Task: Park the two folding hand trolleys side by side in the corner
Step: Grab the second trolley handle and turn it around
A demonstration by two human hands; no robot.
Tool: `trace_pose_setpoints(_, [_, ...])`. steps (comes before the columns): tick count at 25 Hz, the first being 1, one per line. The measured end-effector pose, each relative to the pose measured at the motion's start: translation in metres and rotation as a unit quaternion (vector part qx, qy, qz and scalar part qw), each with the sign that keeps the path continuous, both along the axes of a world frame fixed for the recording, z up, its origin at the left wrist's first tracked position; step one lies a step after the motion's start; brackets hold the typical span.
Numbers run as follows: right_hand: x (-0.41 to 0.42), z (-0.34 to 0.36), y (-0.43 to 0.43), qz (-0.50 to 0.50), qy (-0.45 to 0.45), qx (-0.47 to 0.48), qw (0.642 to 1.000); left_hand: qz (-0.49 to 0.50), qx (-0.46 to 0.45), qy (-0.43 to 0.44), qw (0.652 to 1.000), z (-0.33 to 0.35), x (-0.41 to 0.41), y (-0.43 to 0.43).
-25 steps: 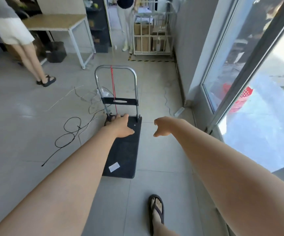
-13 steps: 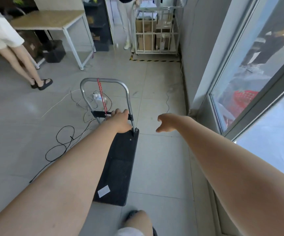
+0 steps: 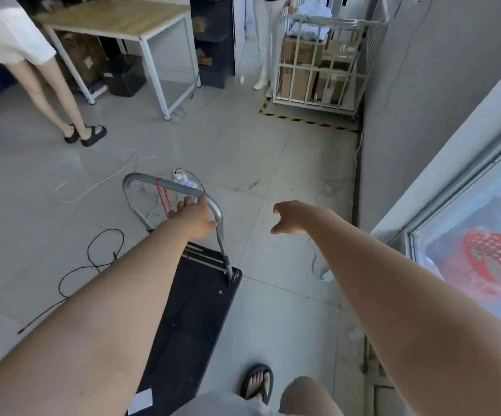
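One folding hand trolley (image 3: 195,319) stands on the floor in front of me, with a black deck and a raised grey metal handle (image 3: 180,189) that has a red cord tied to it. My left hand (image 3: 193,217) reaches inside the handle's upper right corner. Its fingertips touch the top bar and the fingers are not curled around it. My right hand (image 3: 291,217) hovers in the air to the right of the handle, fingers loosely spread, holding nothing. No second trolley is in view.
Black and white cables (image 3: 93,259) and a power strip (image 3: 183,180) lie on the tiles left of and beyond the trolley. A wire cage cart with boxes (image 3: 318,70) stands by the grey wall (image 3: 423,100). Further back are a table (image 3: 141,28) and two standing people; a window is on the right.
My left hand has moved up from the deck's hinge end, past the black crossbar, to the handle's top bar. The view has risen and drawn back.
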State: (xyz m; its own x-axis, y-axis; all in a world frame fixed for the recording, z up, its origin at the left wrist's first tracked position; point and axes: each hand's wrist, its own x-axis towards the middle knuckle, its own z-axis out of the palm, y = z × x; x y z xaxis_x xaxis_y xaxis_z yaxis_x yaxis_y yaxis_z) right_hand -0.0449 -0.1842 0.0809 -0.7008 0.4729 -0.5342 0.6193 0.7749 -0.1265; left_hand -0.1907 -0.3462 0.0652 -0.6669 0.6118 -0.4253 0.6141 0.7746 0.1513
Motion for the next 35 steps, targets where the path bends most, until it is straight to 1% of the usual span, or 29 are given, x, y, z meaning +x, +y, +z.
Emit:
trace_pose_setpoints(4, [-0.055,-0.004,0.071,0.059,-0.033,0.001,0.998,0.076,0.002,-0.013,0.997,-0.006,-0.037,0.047])
trace_pose_setpoints(8, [-0.129,-0.006,0.127,0.163,-0.045,0.003,0.986,0.140,-0.010,0.002,0.990,-0.018,-0.066,0.084])
trace_pose_setpoints(10, [-0.171,-0.008,0.147,0.238,-0.040,0.006,0.970,0.184,-0.020,0.010,0.983,-0.023,-0.078,0.098])
trace_pose_setpoints(13, [-0.219,-0.012,0.164,0.338,-0.047,-0.012,0.940,0.282,-0.024,-0.001,0.959,-0.033,-0.083,0.116])
trace_pose_setpoints(16, [-0.254,-0.020,0.174,0.403,-0.060,-0.020,0.913,0.354,-0.049,-0.040,0.933,-0.047,-0.075,0.130])
trace_pose_setpoints(19, [-0.302,-0.035,0.171,0.471,-0.073,-0.022,0.879,0.430,-0.060,-0.038,0.900,-0.060,-0.082,0.137])
trace_pose_setpoints(21, [-0.334,-0.045,0.159,0.517,-0.072,-0.033,0.852,0.488,-0.054,-0.027,0.871,-0.065,-0.095,0.135])
trace_pose_setpoints(24, [-0.380,-0.052,0.131,0.602,-0.052,-0.039,0.796,0.572,-0.040,-0.026,0.819,-0.077,-0.120,0.131])
trace_pose_setpoints(27, [-0.422,-0.054,0.096,0.660,-0.066,-0.012,0.748,0.634,-0.025,-0.064,0.770,-0.078,-0.154,0.120])
trace_pose_setpoints(30, [-0.455,-0.050,0.062,0.695,-0.074,-0.020,0.715,0.690,0.037,-0.089,0.717,-0.074,-0.181,0.112])
trace_pose_setpoints(32, [-0.472,-0.048,0.043,0.716,-0.076,-0.017,0.694,0.705,0.084,-0.109,0.696,-0.074,-0.192,0.108])
trace_pose_setpoints(35, [-0.491,-0.052,0.008,0.772,-0.060,-0.014,0.633,0.736,0.101,-0.153,0.652,-0.075,-0.191,0.103])
